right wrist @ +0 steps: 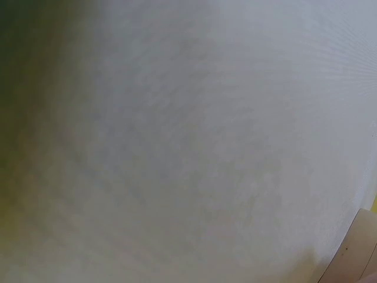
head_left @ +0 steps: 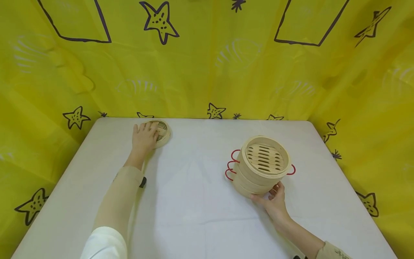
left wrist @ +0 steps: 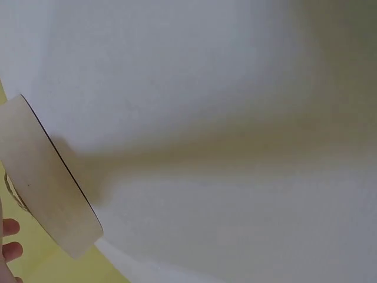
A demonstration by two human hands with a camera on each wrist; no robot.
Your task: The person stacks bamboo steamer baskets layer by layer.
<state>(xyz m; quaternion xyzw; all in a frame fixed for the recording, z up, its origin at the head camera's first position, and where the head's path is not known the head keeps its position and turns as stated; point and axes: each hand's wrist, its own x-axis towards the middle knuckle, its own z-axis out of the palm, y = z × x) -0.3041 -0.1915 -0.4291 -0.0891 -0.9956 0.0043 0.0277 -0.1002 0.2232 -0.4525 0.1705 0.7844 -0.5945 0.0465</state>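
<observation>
A round bamboo steamer lid [head_left: 164, 137] lies near the back left edge of the table. My left hand [head_left: 144, 136] rests over it with fingers spread out. In the left wrist view the lid's pale side band [left wrist: 50, 177] and a small rope loop [left wrist: 15, 193] show, with fingertips [left wrist: 12, 250] beyond; the thumb is hidden. On the right stands a stack of bamboo steamer baskets [head_left: 255, 176], its slotted floor [head_left: 264, 158] visible from above. My right hand [head_left: 275, 207] grips its near lower side, thumb and fingers apart. A corner of the stack [right wrist: 353, 250] enters the right wrist view.
Red loop handles [head_left: 230, 169] stick out from the stack's left side, and another red handle [head_left: 292, 169] from its right. A white cloth covers the table [head_left: 194, 201]. Yellow curtains [head_left: 200, 72] with drawn starfish hang behind and at both sides.
</observation>
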